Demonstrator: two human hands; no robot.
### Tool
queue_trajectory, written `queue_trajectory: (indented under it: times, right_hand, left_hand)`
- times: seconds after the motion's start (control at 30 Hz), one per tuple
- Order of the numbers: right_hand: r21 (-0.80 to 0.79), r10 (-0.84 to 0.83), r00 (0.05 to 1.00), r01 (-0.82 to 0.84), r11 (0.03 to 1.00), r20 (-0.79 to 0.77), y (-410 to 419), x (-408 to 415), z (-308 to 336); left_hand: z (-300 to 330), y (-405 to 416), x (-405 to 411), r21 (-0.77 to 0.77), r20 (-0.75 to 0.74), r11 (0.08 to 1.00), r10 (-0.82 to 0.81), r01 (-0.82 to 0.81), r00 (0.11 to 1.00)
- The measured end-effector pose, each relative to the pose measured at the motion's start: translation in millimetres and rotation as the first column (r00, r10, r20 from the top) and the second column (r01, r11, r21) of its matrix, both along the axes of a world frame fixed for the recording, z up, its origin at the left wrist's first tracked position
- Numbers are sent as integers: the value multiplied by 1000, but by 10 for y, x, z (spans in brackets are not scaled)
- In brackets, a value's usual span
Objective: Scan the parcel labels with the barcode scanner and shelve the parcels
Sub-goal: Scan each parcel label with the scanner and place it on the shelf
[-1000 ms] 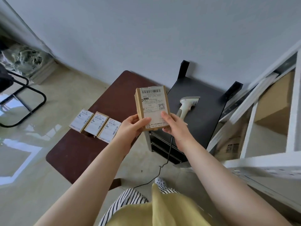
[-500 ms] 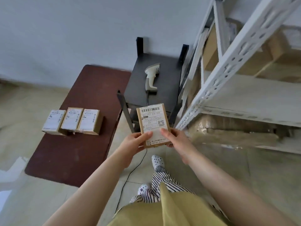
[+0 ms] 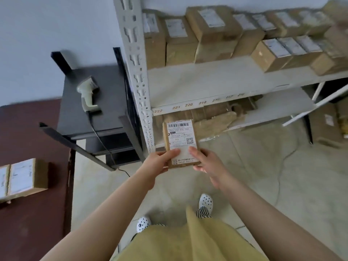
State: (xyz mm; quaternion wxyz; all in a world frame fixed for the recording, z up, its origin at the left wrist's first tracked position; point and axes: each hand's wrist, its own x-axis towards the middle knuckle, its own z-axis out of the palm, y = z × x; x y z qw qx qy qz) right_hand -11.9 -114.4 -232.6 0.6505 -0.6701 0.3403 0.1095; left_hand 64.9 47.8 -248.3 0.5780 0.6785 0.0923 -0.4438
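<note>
I hold a small brown parcel (image 3: 180,136) with a white barcode label facing up, in front of the white shelf unit (image 3: 216,81). My left hand (image 3: 160,162) grips its lower left edge, thumb on the label. My right hand (image 3: 205,161) grips its lower right edge, thumb on the label too. The white barcode scanner (image 3: 87,95) lies on the black stand (image 3: 105,112) to the left, its cable hanging down. Two more labelled parcels (image 3: 22,178) lie on the dark red table (image 3: 28,223) at the far left.
The numbered shelf board holds several labelled brown parcels (image 3: 212,32) along its back and right; its front left part is bare. A perforated white upright (image 3: 137,72) stands just left of the parcel. Cardboard lies under the lowest shelf (image 3: 211,117). A box (image 3: 325,125) sits on the floor at right.
The view has swung right from the table and stand to the shelf unit. Both hands have carried the parcel along, from above the stand to in front of the shelf.
</note>
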Motion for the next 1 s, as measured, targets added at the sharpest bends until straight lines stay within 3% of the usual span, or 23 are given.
queue_trajectory:
  times: [0.47,0.87,1.0]
  right_hand:
    - [-19,-138,990,138,990,7,-2666,12,229]
    - [141,-279,960,274,951,12,-3621,842,196]
    - [165,-400,911,412,896,-103,-3949,1327,189]
  left_hand:
    - [193,-2769,43,-62,17,997,-35,36,999]
    - [245,-4003,880,-28,37,997,79,-78,996]
    - [167,-4415,1344,-35,44,996,78,-76,996]
